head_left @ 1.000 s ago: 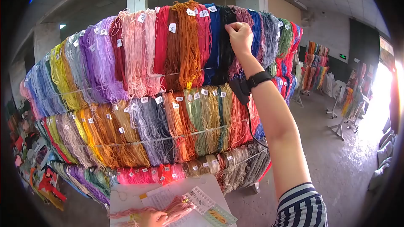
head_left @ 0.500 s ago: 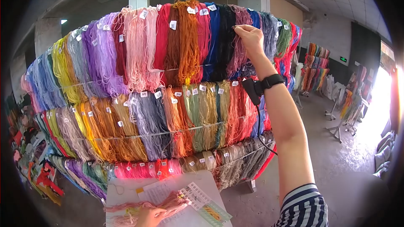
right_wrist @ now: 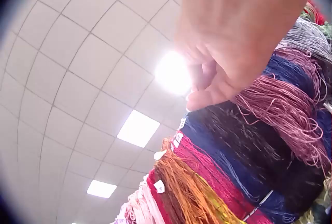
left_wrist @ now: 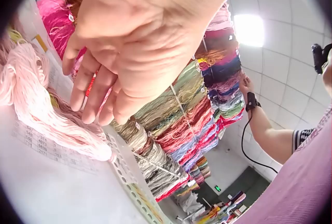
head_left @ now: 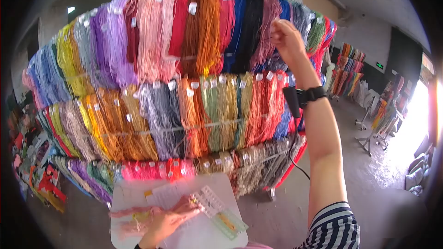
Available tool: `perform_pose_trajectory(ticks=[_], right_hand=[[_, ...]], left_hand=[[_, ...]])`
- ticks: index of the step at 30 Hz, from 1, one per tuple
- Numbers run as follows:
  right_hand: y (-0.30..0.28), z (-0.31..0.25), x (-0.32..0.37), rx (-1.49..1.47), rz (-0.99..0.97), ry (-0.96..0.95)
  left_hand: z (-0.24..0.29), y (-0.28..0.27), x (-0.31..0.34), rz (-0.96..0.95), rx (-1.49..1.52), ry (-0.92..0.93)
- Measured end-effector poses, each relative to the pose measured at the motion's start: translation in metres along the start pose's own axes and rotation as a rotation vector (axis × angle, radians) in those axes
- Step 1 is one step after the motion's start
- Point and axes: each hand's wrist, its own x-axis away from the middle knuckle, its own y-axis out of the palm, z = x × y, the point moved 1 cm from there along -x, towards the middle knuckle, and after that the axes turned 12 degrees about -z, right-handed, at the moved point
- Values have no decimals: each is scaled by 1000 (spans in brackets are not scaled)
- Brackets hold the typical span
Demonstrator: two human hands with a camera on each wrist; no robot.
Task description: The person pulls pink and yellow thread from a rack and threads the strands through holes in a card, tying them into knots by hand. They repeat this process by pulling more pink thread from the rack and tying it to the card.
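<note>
My right hand [head_left: 288,41] is raised before the top row of the rack, with thumb and fingertips pinched. A thin dark strand, seemingly black thread [head_left: 269,38], sticks out of that pinch. Behind it hang a black skein [head_left: 251,23] and a mauve skein [head_left: 265,32]. My left hand [head_left: 164,226] is low over the small white table [head_left: 122,191], fingers loosely extended, by a pale pink skein [left_wrist: 39,99]. A punched white card [head_left: 210,201] with thread samples lies beyond the fingertips, on a printed sheet [left_wrist: 46,148].
Rows of labelled skeins, among them purple [head_left: 108,37] and orange-brown ones [head_left: 210,27], fill the curved rack in front. More racks of thread [head_left: 348,69] stand at the back right by a bright doorway. Coloured thread heaps [head_left: 50,186] lie at the left.
My right hand has moved away from the black skein, rightward past the mauve one, with the dark strand. The left hand has come further into view over the table. The head view has tilted down.
</note>
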Motion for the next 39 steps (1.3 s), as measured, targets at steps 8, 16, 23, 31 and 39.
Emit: perform_pose_trajectory(ticks=[8,16,23,31,39], right_hand=[[-112,77,240,145,602,427],[-217,59,542,862,825,866],[-34,92,443,750,398,855],[128,196,426,326,-421,1046],[146,240,451,695,-561,750]], left_hand=[[41,-2,-16,165,-115,481],[8,27,-20,125,298,113],[13,77,-49,-7,1002,-78],[30,89,-58,79,1403,-160],[33,92,-63,115,1530,-170]])
